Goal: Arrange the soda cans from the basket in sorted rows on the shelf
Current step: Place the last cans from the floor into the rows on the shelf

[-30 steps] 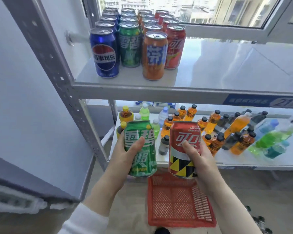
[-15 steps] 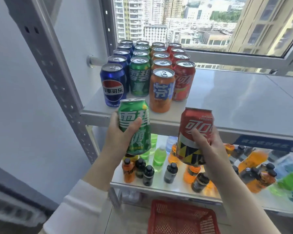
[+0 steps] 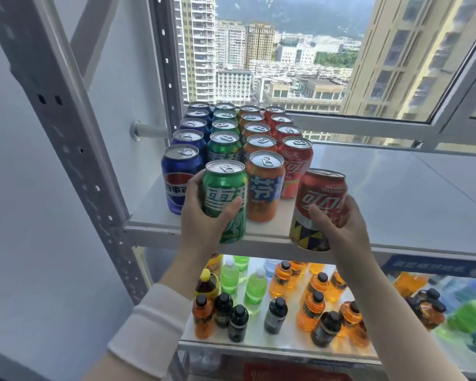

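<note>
My left hand point(image 3: 201, 215) grips a green soda can point(image 3: 226, 193), held at the shelf's front edge in line with the green row point(image 3: 224, 138), between the front blue can point(image 3: 177, 177) and the front orange can point(image 3: 264, 185). My right hand point(image 3: 341, 229) grips a red soda can point(image 3: 320, 204), held upright at the front edge, slightly right of the red row point(image 3: 296, 158). The white shelf point(image 3: 396, 193) carries four sorted rows: blue, green, orange, red. A strip of the red basket point(image 3: 286, 376) shows at the bottom.
The lower shelf point(image 3: 259, 343) holds several small bottles of orange, green and dark drinks. A grey perforated upright point(image 3: 66, 138) stands at the left. An open window frame point(image 3: 396, 127) runs behind the cans. The shelf's right part lies bare.
Both hands have risen from above the basket to the upper shelf's front edge, carrying the green and red cans. The view has tilted up, so the basket is almost out of sight.
</note>
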`<action>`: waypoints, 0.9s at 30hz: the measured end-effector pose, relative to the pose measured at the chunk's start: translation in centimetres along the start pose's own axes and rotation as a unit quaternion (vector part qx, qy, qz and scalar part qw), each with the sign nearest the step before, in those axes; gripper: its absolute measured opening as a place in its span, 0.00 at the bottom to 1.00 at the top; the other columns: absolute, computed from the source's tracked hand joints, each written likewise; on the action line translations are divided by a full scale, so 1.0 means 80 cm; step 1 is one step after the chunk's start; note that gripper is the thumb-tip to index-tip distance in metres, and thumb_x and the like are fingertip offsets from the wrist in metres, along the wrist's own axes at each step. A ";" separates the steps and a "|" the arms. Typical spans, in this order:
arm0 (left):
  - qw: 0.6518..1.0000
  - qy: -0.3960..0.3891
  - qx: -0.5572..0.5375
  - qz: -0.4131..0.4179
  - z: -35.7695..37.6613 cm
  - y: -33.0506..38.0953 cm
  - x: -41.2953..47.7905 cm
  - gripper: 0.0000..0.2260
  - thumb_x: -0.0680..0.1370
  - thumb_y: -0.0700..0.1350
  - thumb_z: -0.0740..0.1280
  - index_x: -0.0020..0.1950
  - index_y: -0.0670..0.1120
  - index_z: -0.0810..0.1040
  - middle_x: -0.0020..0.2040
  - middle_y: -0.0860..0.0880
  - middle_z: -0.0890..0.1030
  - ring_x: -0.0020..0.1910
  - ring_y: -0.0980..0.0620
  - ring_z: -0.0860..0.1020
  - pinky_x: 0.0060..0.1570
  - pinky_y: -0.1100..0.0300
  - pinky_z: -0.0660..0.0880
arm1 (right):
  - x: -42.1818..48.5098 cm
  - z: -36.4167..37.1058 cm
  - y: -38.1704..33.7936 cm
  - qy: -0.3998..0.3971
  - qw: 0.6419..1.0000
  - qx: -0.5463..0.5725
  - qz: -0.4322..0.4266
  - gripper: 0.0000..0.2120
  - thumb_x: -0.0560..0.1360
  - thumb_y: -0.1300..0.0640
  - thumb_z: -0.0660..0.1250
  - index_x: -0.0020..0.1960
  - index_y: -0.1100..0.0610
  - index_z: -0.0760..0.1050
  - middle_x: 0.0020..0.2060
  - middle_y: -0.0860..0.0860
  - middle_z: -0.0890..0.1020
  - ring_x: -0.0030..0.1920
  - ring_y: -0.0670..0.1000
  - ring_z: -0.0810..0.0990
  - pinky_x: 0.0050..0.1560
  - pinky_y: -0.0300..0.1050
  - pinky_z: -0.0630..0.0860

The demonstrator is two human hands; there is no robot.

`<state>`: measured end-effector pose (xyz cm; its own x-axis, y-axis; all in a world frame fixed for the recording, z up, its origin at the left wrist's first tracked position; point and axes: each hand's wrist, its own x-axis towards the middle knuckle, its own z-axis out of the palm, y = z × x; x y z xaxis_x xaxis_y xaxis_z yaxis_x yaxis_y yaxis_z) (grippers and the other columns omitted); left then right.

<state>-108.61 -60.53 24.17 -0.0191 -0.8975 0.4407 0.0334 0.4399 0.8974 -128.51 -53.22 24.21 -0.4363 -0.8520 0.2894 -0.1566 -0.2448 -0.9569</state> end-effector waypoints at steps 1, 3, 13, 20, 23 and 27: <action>1.000 0.000 0.002 0.006 0.001 -0.001 0.002 0.29 0.60 0.58 0.69 0.60 0.57 0.66 0.51 0.63 0.75 0.49 0.72 0.75 0.44 0.77 0.71 | 0.004 0.001 0.001 0.003 1.000 -0.005 -0.004 0.26 0.64 0.49 0.71 0.60 0.51 0.70 0.50 0.47 0.80 0.47 0.40 0.81 0.43 0.33 0.78; 1.000 0.000 0.009 0.012 0.002 -0.005 0.004 0.29 0.61 0.58 0.69 0.60 0.58 0.65 0.54 0.63 0.74 0.51 0.72 0.74 0.45 0.78 0.70 | 0.012 0.003 0.001 0.006 1.000 -0.014 -0.011 0.28 0.64 0.48 0.73 0.61 0.52 0.69 0.50 0.46 0.79 0.47 0.38 0.80 0.44 0.32 0.78; 1.000 0.005 0.014 0.011 0.013 -0.027 0.010 0.32 0.69 0.44 0.74 0.67 0.57 0.61 0.60 0.64 0.69 0.56 0.75 0.70 0.50 0.78 0.69 | 0.036 0.009 0.017 -0.012 0.999 -0.038 -0.022 0.33 0.65 0.50 0.74 0.67 0.54 0.65 0.56 0.50 0.77 0.55 0.44 0.77 0.52 0.42 0.78; 0.999 -0.025 0.044 0.008 0.007 -0.024 0.014 0.35 0.69 0.48 0.72 0.70 0.53 0.57 0.62 0.62 0.68 0.56 0.76 0.68 0.52 0.80 0.66 | 0.041 0.009 0.016 -0.042 0.997 -0.050 -0.032 0.33 0.64 0.52 0.71 0.66 0.53 0.62 0.56 0.46 0.74 0.56 0.43 0.75 0.49 0.33 0.77; 0.996 -0.020 0.085 -0.006 0.004 -0.019 0.010 0.39 0.70 0.51 0.73 0.74 0.52 0.55 0.68 0.56 0.67 0.64 0.64 0.67 0.58 0.74 0.66 | 0.041 0.006 0.019 -0.045 0.997 -0.052 -0.030 0.32 0.67 0.57 0.71 0.68 0.55 0.62 0.56 0.47 0.74 0.55 0.42 0.75 0.46 0.30 0.77; 0.987 0.024 0.162 -0.001 0.004 -0.016 -0.005 0.39 0.69 0.49 0.74 0.74 0.50 0.57 0.70 0.52 0.67 0.68 0.54 0.66 0.63 0.62 0.66 | 0.042 0.004 0.019 -0.046 0.996 -0.075 -0.032 0.33 0.68 0.60 0.72 0.69 0.55 0.62 0.58 0.50 0.74 0.56 0.47 0.75 0.47 0.31 0.77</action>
<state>-108.98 -60.75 22.86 0.0279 -0.8958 0.4437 -0.2878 0.4178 0.8617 -129.94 -56.62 23.71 -0.3388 -0.8777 0.3389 -0.3148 -0.2337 -0.9200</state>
